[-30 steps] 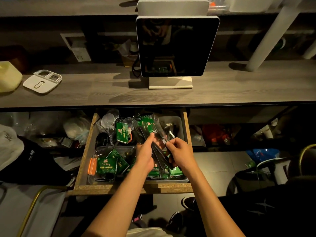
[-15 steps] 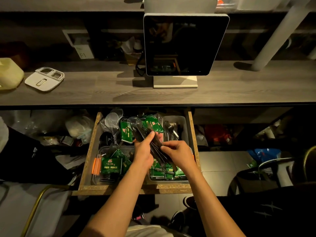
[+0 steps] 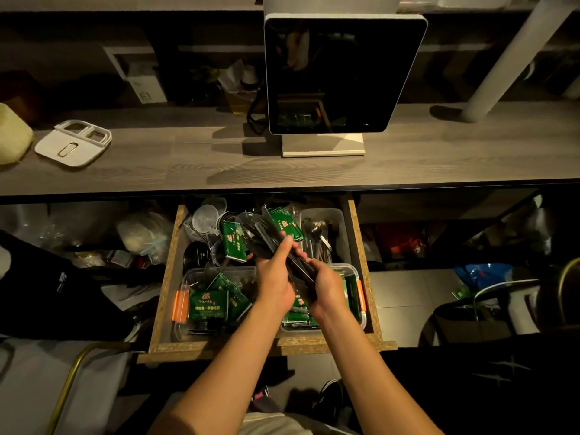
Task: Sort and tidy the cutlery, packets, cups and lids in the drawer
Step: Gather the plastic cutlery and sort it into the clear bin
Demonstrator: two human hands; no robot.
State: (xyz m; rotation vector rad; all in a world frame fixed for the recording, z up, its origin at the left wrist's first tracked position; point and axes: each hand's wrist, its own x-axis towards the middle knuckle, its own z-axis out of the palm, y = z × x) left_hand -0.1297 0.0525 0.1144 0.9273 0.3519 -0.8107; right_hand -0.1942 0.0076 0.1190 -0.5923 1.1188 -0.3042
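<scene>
1. Drawer (image 3: 163, 277) stands pulled out beneath the wooden counter (image 3: 439, 164); the person's two bare forearms reach in from below
2. Left hand (image 3: 274, 279) grips a bundle of black plastic cutlery (image 3: 263, 237), thumb laid along its top, fingers curled beneath
3. Right hand (image 3: 328, 288) curls round the near end of the same bundle, so both hands hold it above the middle of the drawer; the far ends fan up and left
4. Individual pieces in the bundle probably include forks or knives; dim light blurs them, cannot tell which
5. Clear lidded box with orange clips (image 3: 179, 304) sits front-left in the drawer, holding green packets (image 3: 207, 304); more green packets lie further back, beside the bundle
6. Clear plastic cups (image 3: 205, 215) sit at the back-left corner, a black round lid (image 3: 196, 255) just in front of them
7. Grey bin (image 3: 340, 227) at back-right holds metal spoons (image 3: 315, 229)
8. On the counter: dark screen on a white stand (image 3: 342, 73) above the drawer, white lid (image 3: 73, 142) far left
</scene>
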